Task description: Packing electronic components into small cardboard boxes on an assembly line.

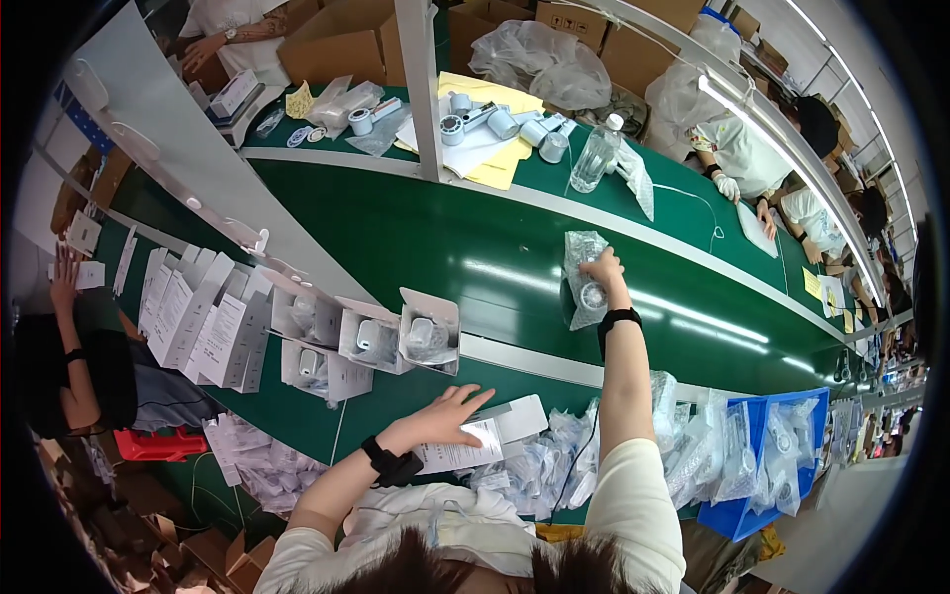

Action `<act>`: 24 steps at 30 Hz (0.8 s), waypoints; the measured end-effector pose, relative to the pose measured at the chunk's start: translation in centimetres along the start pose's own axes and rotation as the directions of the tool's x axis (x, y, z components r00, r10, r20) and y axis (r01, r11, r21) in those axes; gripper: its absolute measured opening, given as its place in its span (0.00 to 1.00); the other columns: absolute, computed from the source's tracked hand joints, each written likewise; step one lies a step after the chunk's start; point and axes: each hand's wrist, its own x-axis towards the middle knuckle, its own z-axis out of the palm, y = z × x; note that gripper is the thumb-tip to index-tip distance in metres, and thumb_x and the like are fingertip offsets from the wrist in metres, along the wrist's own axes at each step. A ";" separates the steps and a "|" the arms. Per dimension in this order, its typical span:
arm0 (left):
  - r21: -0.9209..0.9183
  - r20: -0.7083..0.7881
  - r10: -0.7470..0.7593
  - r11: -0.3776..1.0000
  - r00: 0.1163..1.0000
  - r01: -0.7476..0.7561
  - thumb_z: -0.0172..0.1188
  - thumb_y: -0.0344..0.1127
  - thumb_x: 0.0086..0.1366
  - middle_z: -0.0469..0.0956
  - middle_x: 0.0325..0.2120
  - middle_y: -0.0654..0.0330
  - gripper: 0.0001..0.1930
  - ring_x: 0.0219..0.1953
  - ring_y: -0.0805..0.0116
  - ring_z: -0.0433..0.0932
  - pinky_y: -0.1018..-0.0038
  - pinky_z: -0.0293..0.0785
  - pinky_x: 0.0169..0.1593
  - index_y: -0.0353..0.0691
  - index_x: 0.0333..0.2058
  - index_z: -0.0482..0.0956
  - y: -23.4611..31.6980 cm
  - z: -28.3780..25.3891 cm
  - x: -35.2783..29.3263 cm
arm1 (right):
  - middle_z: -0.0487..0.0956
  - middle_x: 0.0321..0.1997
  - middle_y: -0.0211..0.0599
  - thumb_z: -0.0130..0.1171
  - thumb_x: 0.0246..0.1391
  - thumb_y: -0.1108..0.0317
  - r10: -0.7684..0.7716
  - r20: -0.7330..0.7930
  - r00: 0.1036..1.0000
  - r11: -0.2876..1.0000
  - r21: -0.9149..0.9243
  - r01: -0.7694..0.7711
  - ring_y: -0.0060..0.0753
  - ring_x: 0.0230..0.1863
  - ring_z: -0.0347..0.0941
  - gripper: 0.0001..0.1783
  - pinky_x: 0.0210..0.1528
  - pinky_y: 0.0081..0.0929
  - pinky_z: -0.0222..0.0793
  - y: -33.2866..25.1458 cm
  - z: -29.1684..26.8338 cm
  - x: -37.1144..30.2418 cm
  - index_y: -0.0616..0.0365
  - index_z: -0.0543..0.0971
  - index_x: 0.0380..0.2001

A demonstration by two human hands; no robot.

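Observation:
My right hand (pixel 606 269) reaches far over the green belt and grips a clear bubble-wrap bag (pixel 586 309) with a round pale part showing inside. Near me, my left hand (pixel 435 421) lies with fingers spread on a white printed carton (pixel 463 450), whose flap (pixel 522 418) stands out to the right. Beyond this hand is a group of open white cartons (pixel 429 342), each holding a pale device in clear plastic. A heap of clear plastic packets (pixel 539 470) lies beside the printed carton, under my right arm.
Bubble-wrapped items fill a blue crate (pixel 816 421) at the right. Rows of white cartons (pixel 203 317) stand at the left near a co-worker's arm (pixel 67 297). A metal post (pixel 418 89) rises at the back shelf, which carries a clear bottle (pixel 597 153) and pale blue devices (pixel 480 117).

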 end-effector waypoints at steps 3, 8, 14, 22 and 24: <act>-0.051 0.212 0.175 0.984 0.961 -0.168 0.58 0.45 0.55 0.52 0.57 0.49 0.41 0.60 0.51 0.51 0.67 0.51 0.60 0.50 0.62 0.43 -2.9 3.1 1.2 | 0.74 0.38 0.50 0.62 0.37 0.66 0.003 -0.070 0.998 0.964 0.265 0.016 0.41 0.38 0.73 0.31 0.40 0.35 0.68 0.1 -0.4 -2.2 0.66 0.62 0.45; -0.238 0.146 0.126 0.967 0.981 -0.089 0.61 0.40 0.52 0.48 0.59 0.51 0.42 0.61 0.55 0.48 0.67 0.51 0.60 0.45 0.61 0.45 -2.0 1.8 -0.7 | 0.72 0.42 0.39 0.57 0.42 0.70 -0.102 -0.054 0.993 0.148 0.987 0.068 0.36 0.43 0.71 0.27 0.45 0.35 0.68 -5.4 -6.6 -11.8 0.62 0.62 0.47; 0.089 -0.235 0.270 0.963 0.934 -0.255 0.66 0.33 0.42 0.50 0.57 0.50 0.46 0.58 0.52 0.53 0.67 0.61 0.54 0.51 0.59 0.51 4.8 -2.4 -5.8 | 0.70 0.49 0.42 0.51 0.51 0.71 -0.163 -0.046 0.986 -0.362 0.932 -0.017 0.40 0.51 0.67 0.23 0.51 0.38 0.65 -2.4 -11.5 -25.2 0.56 0.63 0.52; 0.110 -0.586 0.244 0.969 0.773 -0.222 0.68 0.30 0.37 0.57 0.52 0.50 0.34 0.52 0.48 0.60 0.64 0.63 0.53 0.44 0.47 0.63 3.7 0.5 -6.4 | 0.64 0.54 0.43 0.52 0.52 0.74 0.122 -0.344 0.931 -0.271 0.891 0.365 0.41 0.54 0.63 0.30 0.55 0.41 0.61 -8.8 -7.1 -36.3 0.56 0.54 0.57; 0.131 -0.631 0.264 0.963 0.730 -0.236 0.68 0.30 0.37 0.59 0.50 0.50 0.35 0.51 0.47 0.62 0.64 0.63 0.52 0.44 0.46 0.62 3.4 0.9 -6.0 | 0.63 0.54 0.42 0.55 0.49 0.74 0.215 -0.329 0.919 -0.193 0.908 0.371 0.40 0.54 0.62 0.33 0.55 0.39 0.61 -12.3 -4.7 -37.5 0.56 0.52 0.57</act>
